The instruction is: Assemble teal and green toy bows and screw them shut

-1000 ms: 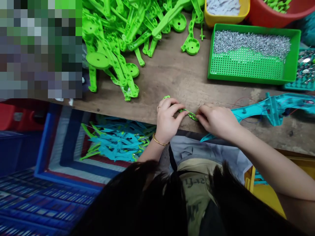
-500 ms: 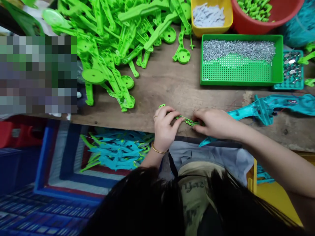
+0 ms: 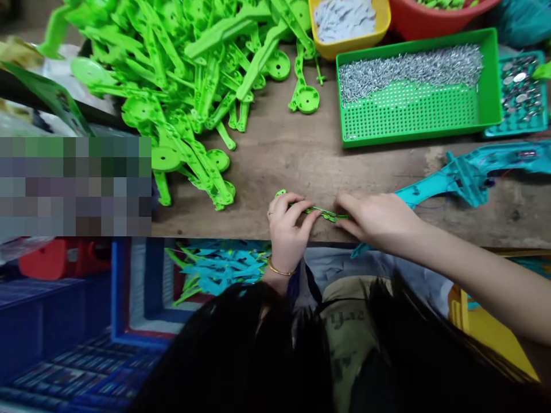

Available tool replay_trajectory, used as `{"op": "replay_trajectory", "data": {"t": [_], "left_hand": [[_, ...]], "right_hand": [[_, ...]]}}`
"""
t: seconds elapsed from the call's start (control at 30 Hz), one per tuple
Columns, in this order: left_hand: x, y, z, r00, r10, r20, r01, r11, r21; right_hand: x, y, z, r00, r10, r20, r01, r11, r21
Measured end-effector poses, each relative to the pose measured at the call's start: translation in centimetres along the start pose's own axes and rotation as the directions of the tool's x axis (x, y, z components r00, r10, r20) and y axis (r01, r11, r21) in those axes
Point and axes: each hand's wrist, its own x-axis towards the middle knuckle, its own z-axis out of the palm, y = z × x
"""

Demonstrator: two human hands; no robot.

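Near the front edge of the wooden table, a slim green plastic part (image 3: 323,213) lies between my two hands. My left hand (image 3: 289,221) is closed round its left portion, and a green tip sticks out above the knuckles. At the other end, my right hand (image 3: 374,218) pinches the part between thumb and fingers. Just beyond the right hand is a blue plastic shell (image 3: 467,175) with wires and small fittings in it. Its narrow end passes beneath that hand and shows again at the table edge.
Green plastic parts (image 3: 206,74) are heaped at the back left. A green tray (image 3: 413,135) of small metal pieces stands at the back right, beside a blue tray (image 3: 523,94). Behind are a yellow bin (image 3: 348,43) and red tub (image 3: 443,23). Below left, a blue crate (image 3: 118,287) holds blue-green parts.
The camera view has shifted and tilted, so the trays and heap appear displaced. Both hands keep their hold on the green part, with only slight finger movement.
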Motion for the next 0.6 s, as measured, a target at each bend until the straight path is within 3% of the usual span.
{"op": "replay_trajectory", "data": {"t": [0.2, 0.33, 0.4, 0.5, 0.6], "left_hand": [[-0.3, 0.6, 0.0, 1.000, 0.025, -0.012, -0.024, 0.999, 0.048], [-2.6, 2.7, 1.2, 0.971, 0.238, 0.017, -0.238, 0.963, 0.128], [-3.8, 3.6, 2.1, 0.955, 0.292, 0.058, -0.297, 0.946, 0.130], [-5.0, 4.2, 3.0, 0.964, 0.264, 0.036, -0.266, 0.952, 0.149], [-5.1, 4.1, 3.3, 0.963, 0.265, 0.039, -0.268, 0.947, 0.177]], "right_hand": [[-4.1, 1.0, 3.5, 0.958, -0.148, -0.244, 0.119, 0.984, -0.131], [-4.1, 0.9, 4.5, 0.941, -0.184, -0.284, 0.129, 0.971, -0.202], [-4.1, 0.9, 4.3, 0.953, -0.164, -0.255, 0.118, 0.975, -0.186], [-4.2, 1.3, 3.5, 0.976, -0.106, -0.190, 0.089, 0.992, -0.093], [-4.1, 2.0, 2.8, 0.977, 0.053, -0.206, -0.056, 0.998, -0.008]]}}
